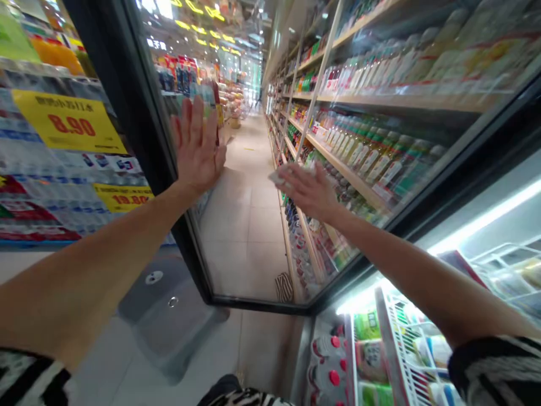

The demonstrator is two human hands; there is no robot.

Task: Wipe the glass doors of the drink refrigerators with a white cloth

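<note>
My left hand [198,148] lies flat against the glass door [236,248], fingers stretched out and apart, with nothing in it. My right hand [308,190] is on the same pane a little to the right. It presses a small white cloth [278,178] to the glass under its fingertips, and is slightly blurred. The door has a black frame [139,118] and stands swung open in front of me. Through it I see a shop aisle and shelves of bottles.
The open cooler [393,338] at lower right has white wire shelves and red-capped bottles [329,361]. Stacked bottled water with yellow price signs [70,124] fills the left. A grey step stool [169,316] stands on the tiled floor below the door.
</note>
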